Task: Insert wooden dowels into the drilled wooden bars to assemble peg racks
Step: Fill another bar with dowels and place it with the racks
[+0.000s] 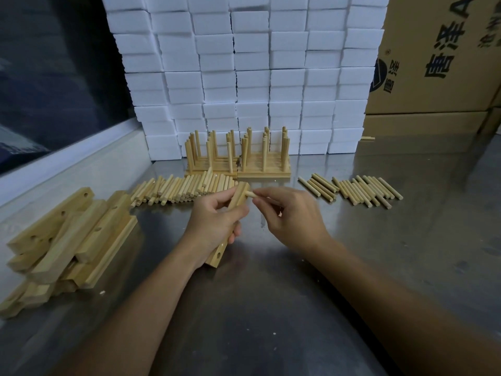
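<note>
Left hand (217, 221): grips the drilled bar (235, 204) mid-length, tilted, holes exposed for insertion.
Right hand (291, 217): pinches a dowel (250, 194) at the bar's far hole.
Loose dowels (184, 189): within reach behind the hands.

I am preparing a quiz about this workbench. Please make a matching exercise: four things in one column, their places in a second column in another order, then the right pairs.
Things:
1. drilled bar
2. pile of bars
3. finished racks
4. single dowel

Places:
A. standing before the white foam blocks
B. stacked at the table's left edge
C. pinched by the right hand
D. gripped in the left hand

Pairs: 1-D, 2-B, 3-A, 4-C
</note>
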